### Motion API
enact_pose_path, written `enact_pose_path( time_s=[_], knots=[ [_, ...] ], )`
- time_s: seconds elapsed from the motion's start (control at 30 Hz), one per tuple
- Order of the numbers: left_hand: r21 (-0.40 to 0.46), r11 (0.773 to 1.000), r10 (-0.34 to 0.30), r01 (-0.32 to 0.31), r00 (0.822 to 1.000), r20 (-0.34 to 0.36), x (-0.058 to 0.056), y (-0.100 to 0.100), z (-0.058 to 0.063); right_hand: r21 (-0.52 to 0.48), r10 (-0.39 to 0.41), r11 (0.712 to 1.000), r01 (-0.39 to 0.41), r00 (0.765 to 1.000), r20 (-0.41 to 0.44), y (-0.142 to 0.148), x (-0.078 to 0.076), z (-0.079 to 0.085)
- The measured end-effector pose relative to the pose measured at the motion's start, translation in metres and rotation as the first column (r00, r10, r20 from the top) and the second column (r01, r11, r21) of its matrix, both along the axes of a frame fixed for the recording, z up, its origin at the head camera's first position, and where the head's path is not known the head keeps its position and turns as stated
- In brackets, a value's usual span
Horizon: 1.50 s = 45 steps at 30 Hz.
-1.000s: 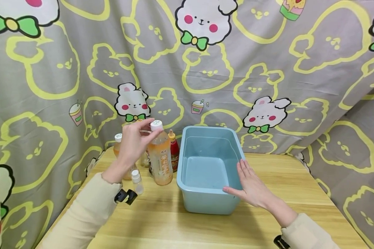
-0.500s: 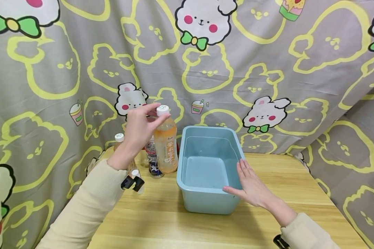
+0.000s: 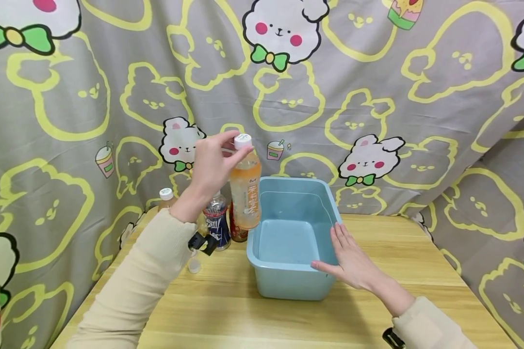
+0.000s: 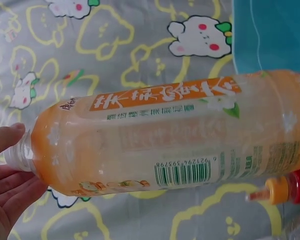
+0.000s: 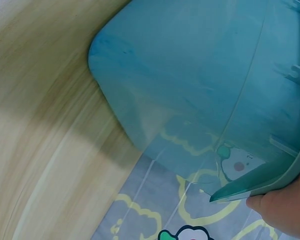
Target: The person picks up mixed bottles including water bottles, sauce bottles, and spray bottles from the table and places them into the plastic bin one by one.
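My left hand (image 3: pixel 214 162) pinches the white-capped neck of a plastic drink bottle (image 3: pixel 247 198) with orange-and-white label. The bottle hangs upright above the table, its lower end overlapping the left rim of a blue plastic bin (image 3: pixel 293 283) in the head view. Across the left wrist view the bottle (image 4: pixel 135 140) stretches sideways, with fingers and thumb at its neck. My right hand (image 3: pixel 351 257) rests on the bin's near right corner, fingers straight along the side rim and thumb over the front rim. No contents show inside the bin.
Left of the bin stand a dark-blue-labelled bottle (image 3: pixel 218 225) and a red bottle (image 3: pixel 238 230), partly covered by the held bottle. Farther left are another white-capped bottle (image 3: pixel 166 195) and a small clear bottle (image 3: pixel 194 265). A patterned curtain (image 3: pixel 297 106) backs the wooden table (image 3: pixel 227 310).
My left hand has lifted the drink bottle up and to the right, from among the other bottles to the bin's left rim. My right hand has stayed on the bin.
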State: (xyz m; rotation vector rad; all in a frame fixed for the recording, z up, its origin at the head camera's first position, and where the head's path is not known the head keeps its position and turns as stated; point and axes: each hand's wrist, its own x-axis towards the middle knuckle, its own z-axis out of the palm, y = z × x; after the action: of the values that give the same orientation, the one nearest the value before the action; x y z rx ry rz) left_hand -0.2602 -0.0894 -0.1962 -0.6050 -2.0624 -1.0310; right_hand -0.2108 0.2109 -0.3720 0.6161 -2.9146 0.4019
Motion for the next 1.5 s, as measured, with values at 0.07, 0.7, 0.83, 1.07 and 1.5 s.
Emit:
enact_pose_path(
  time_s=[0.07,0.7,0.83,1.07,1.5],
  knots=[
    [0.011,1.000,-0.007,0.007,1.000,0.011,-0.003,0.005,0.000,-0.001,-0.001,1.000,0.001,1.000,-0.002,0.000,0.000,0.000],
    [0.105,0.994,-0.031,0.020,0.995,0.097,-0.032,0.053,-0.023,-0.007,-0.011,1.000,0.011,1.000,-0.002,0.001,0.000,0.000],
    [0.122,0.992,-0.030,0.014,0.991,0.132,-0.039,0.060,-0.030,-0.010,-0.008,1.000,0.008,1.000,-0.001,0.000,0.001,0.001],
    [0.141,0.990,-0.022,-0.010,0.975,0.223,-0.050,0.072,-0.042,-0.010,-0.012,1.000,0.012,1.000,-0.004,0.000,0.002,0.002],
    [0.087,0.992,0.061,-0.091,0.951,0.302,-0.069,0.095,-0.069,-0.014,-0.012,1.000,0.011,1.000,-0.026,0.000,0.003,-0.001]
  ],
)
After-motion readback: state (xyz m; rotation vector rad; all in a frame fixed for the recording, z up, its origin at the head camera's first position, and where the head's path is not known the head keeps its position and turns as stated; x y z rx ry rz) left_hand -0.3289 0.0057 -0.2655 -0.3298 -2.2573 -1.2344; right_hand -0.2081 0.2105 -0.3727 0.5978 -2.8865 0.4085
